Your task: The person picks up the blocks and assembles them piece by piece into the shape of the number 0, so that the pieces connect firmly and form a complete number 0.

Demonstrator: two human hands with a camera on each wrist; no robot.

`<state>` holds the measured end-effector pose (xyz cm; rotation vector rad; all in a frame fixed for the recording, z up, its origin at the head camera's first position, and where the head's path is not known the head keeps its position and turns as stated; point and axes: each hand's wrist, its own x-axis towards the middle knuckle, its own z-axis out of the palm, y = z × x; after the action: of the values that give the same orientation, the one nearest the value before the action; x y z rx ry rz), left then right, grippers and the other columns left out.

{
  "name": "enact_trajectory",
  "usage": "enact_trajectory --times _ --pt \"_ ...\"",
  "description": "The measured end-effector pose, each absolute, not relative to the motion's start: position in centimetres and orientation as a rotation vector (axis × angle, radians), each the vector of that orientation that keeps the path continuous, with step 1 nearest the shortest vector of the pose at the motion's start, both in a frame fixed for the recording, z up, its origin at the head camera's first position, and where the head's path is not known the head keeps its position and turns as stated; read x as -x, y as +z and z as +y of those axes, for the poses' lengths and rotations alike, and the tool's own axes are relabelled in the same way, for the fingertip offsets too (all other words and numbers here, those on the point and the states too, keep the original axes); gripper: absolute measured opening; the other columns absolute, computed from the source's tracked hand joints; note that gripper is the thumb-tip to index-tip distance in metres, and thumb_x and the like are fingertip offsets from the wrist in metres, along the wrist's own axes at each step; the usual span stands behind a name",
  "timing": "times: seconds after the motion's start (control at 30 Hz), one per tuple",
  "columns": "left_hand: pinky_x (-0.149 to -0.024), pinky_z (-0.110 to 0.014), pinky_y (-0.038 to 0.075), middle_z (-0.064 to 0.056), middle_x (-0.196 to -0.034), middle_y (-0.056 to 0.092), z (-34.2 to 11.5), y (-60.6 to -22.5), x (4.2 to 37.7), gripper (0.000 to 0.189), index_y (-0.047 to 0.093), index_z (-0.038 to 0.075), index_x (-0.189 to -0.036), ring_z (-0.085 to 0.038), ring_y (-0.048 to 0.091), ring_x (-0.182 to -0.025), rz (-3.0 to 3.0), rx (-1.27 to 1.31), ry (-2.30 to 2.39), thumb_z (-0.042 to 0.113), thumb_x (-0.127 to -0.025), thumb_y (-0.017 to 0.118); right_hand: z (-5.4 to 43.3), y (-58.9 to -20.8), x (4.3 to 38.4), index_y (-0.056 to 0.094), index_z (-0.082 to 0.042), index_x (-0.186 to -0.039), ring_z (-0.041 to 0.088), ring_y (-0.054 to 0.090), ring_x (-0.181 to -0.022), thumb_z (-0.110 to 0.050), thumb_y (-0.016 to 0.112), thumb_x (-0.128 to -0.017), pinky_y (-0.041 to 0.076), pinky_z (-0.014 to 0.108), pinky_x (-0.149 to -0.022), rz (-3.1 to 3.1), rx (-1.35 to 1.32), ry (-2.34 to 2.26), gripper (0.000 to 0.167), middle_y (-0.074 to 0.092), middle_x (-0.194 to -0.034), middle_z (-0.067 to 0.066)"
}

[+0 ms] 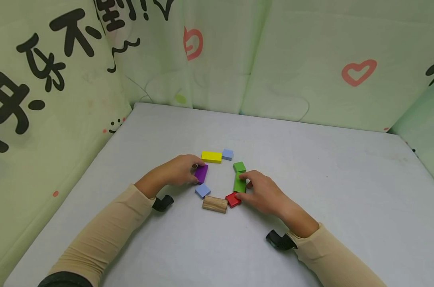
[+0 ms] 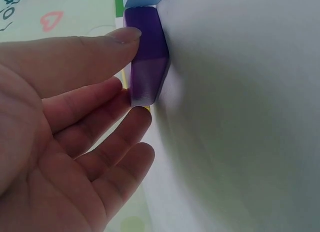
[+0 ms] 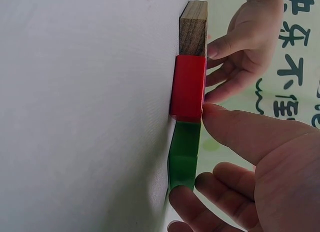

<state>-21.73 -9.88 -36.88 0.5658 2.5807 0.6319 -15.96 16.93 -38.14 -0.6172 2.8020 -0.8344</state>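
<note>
Several small blocks form a rough ring on the white table. My left hand (image 1: pixel 182 169) is at its left side, thumb and index finger at opposite ends of a purple block (image 1: pixel 201 174); the left wrist view has the thumb tip over the purple block (image 2: pixel 146 51), other fingers loosely bent. Across the ring, my right hand (image 1: pixel 265 193) rests its index fingertip on a long green block (image 1: pixel 240 184) and its thumb at a red block (image 1: pixel 233 200). In the right wrist view the thumb tip meets the top edge of the red block (image 3: pixel 188 86), against the green one (image 3: pixel 183 154).
A yellow block (image 1: pixel 211 157) and a blue block (image 1: pixel 227 154) lie at the ring's far side, a small green block (image 1: pixel 239 167) at its right. Nearer are another blue block (image 1: pixel 203 191) and a wooden block (image 1: pixel 215 204). Printed curtains (image 1: pixel 292 52) surround the table (image 1: pixel 338 191).
</note>
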Motion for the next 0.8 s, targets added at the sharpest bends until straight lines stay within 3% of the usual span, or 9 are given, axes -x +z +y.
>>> enact_trajectory --times 0.8 --pt "-0.109 -0.043 0.040 -0.016 -0.144 0.051 -9.67 -36.71 21.65 0.055 0.052 0.003 -0.144 -0.029 0.050 -0.128 2.582 -0.546 0.610 0.008 -0.093 0.072 16.95 -38.37 16.02 0.057 0.003 -0.129 0.025 0.060 -0.099 -0.019 0.076 -0.090 0.051 0.039 -0.085 2.797 0.609 -0.831 0.049 0.059 -0.122 0.015"
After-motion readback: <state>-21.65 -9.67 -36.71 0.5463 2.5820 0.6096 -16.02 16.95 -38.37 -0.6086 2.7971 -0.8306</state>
